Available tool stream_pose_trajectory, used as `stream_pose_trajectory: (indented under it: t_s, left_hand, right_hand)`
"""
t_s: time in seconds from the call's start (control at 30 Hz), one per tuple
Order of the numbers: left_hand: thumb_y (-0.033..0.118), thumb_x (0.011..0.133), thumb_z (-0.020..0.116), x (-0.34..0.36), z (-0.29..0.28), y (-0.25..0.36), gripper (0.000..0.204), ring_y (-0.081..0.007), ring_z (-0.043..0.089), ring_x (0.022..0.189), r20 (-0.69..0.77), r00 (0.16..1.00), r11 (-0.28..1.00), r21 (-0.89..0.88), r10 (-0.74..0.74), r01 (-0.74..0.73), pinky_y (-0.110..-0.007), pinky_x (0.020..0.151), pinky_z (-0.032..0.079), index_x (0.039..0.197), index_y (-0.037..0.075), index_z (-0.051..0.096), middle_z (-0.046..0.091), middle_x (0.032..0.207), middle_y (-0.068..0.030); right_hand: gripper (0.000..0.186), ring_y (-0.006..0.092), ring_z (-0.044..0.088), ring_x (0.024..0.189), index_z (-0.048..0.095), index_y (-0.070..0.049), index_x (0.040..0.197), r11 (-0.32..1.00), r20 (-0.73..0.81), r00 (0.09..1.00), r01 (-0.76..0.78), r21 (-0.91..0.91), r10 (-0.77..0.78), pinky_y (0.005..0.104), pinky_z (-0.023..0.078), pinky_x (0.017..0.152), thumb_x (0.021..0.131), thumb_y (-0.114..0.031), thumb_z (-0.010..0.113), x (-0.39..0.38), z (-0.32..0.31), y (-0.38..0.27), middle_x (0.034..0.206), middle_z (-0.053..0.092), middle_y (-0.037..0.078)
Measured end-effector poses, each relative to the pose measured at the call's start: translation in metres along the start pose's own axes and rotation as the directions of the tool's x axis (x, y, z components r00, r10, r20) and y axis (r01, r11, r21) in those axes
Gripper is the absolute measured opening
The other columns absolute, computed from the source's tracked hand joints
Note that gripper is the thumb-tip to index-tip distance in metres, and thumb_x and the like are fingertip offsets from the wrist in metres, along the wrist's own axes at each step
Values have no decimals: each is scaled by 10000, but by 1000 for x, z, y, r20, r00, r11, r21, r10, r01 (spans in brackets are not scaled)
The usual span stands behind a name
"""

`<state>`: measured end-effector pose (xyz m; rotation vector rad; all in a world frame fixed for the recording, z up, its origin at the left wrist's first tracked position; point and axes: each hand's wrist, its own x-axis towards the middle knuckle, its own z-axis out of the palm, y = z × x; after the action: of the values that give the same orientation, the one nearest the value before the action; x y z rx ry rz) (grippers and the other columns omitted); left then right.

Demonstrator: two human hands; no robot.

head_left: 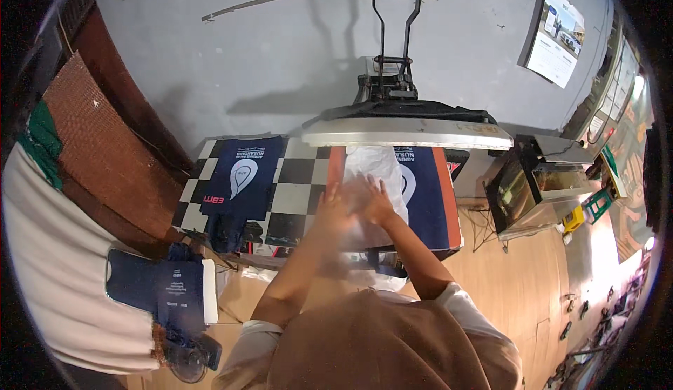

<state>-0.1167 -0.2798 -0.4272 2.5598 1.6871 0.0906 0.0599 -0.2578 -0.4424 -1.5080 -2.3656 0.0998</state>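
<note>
A white sheet [371,163] lies wrinkled over part of a dark navy printed fabric piece [426,211] on the lower bed of a heat press. My right hand [377,206] rests on the sheet with its fingers spread. Beside it, my left hand [332,209] is over the sheet's left part, somewhat blurred, its fingers stretched forward. Above and beyond both hands hangs the press's raised metal upper plate [410,135]. The sheet hides the left side of the print on the fabric.
Left of the press, a navy printed fabric piece [242,179] lies on a checkered table [294,204]. More dark fabric [155,285] sits on a support at lower left. A glass tank [547,183] stands at right, and a calendar [557,36] hangs on the wall.
</note>
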Motion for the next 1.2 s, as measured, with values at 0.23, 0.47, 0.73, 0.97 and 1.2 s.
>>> stream_pose_trajectory:
  t_s: [0.23, 0.47, 0.73, 0.97, 1.2]
  left_hand:
    - [542, 915, 510, -1, 17, -8, 738, -253, 138, 1499, -218, 976, 985, -172, -10, -28, -575, 1170, 190, 1522, 176, 302, 224, 1608, 5]
    - [531, 914, 519, -1, 15, -7, 738, -246, 151, 1497, -197, 980, 985, -173, -37, 3, -593, 1164, 192, 1526, 191, 289, 234, 1603, 18]
    - [505, 917, 514, -8, 9, -7, 729, -249, 134, 1502, -164, 986, 987, -160, -38, 11, -588, 1171, 177, 1533, 198, 272, 221, 1607, 29]
    - [516, 930, 494, 0, 1, 2, 724, -245, 138, 1502, -128, 991, 982, -188, -44, 19, -570, 1175, 167, 1532, 180, 274, 231, 1606, 20]
    - [535, 933, 486, -2, 2, 0, 724, -273, 163, 1493, -145, 988, 983, -182, -48, 21, -585, 1168, 168, 1521, 157, 299, 246, 1601, -2]
  right_hand:
    - [598, 317, 276, 1454, 380, -179, 1493, 996, -131, 988, -82, 37, 87, 524, 146, 1186, 985, -495, 376, 14, 4, 31, 1555, 356, 84]
    - [629, 293, 218, 1477, 318, -201, 1529, 944, -95, 955, -291, -158, 279, 508, 111, 1198, 999, -540, 332, 21, -4, 90, 1578, 314, 64]
    - [701, 317, 225, 1470, 318, -127, 1522, 954, -154, 988, -72, -290, 28, 551, 124, 1182, 953, -522, 429, -20, 14, 3, 1608, 242, 65]
    - [626, 309, 327, 1424, 404, -152, 1478, 976, -244, 948, -217, -31, 203, 541, 197, 1167, 943, -469, 479, -68, -12, -11, 1538, 383, 79]
    - [537, 351, 325, 1422, 405, -145, 1477, 893, -231, 891, -428, -141, 391, 560, 179, 1166, 984, -355, 441, -103, -31, 21, 1525, 405, 82]
